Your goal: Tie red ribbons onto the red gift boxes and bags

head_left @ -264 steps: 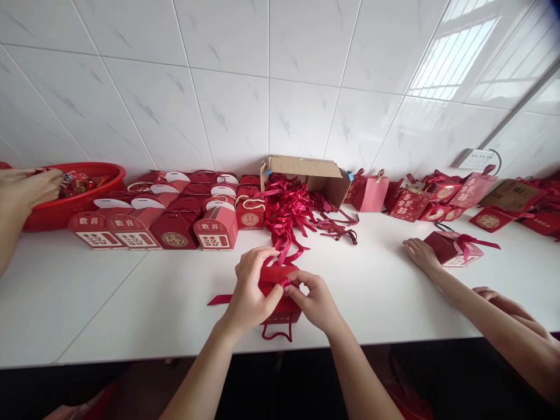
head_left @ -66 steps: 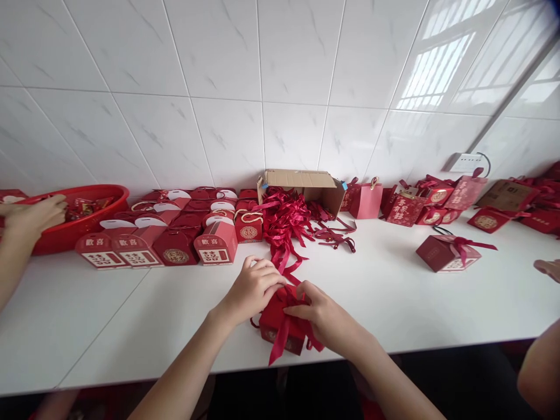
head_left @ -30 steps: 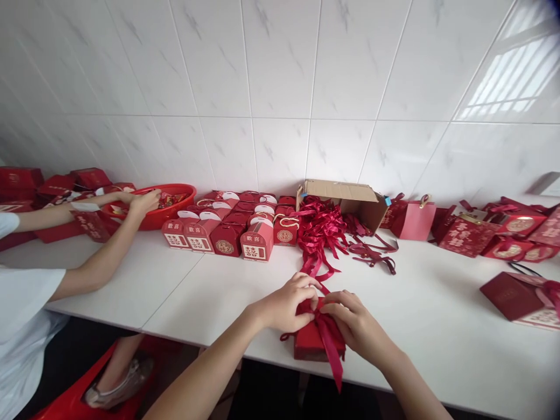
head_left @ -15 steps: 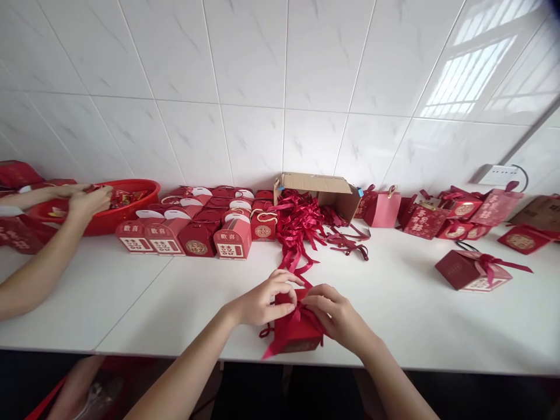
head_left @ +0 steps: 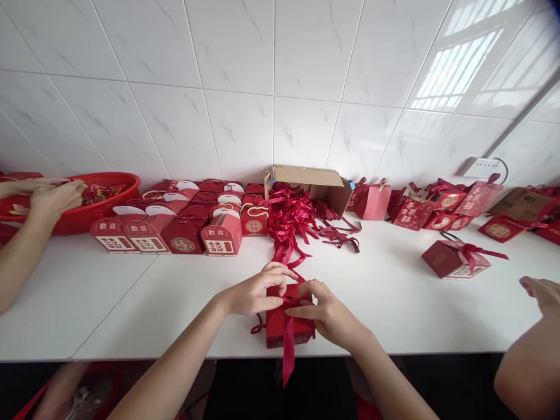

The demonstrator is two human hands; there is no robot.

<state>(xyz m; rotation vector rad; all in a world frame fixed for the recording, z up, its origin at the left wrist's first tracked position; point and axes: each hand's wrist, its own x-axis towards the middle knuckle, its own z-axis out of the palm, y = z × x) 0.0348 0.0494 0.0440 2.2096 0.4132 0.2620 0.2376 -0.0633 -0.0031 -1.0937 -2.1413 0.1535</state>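
A small red box [head_left: 275, 328] stands at the table's front edge with a red ribbon [head_left: 288, 350] at its top, one end hanging down over the front. My left hand [head_left: 258, 293] pinches the ribbon at the left of the box's top. On the right side, my right hand [head_left: 326, 312] has its fingers closed on the same ribbon, close to the left fingertips. Behind the box lies a heap of loose red ribbons [head_left: 291, 213], spilling from an open cardboard box [head_left: 306, 175] on its side.
Rows of red gift boxes [head_left: 184, 236] stand at centre left. Another person's hands reach into a red basin [head_left: 131, 185] at far left. A person's hand [head_left: 545, 294] enters at right, near a ribboned box [head_left: 441, 259]. More boxes line the wall.
The ribbon end has swung from the box's left side to hang straight down in front. A person's hand has appeared at right. The whole view has shifted a little to the right.
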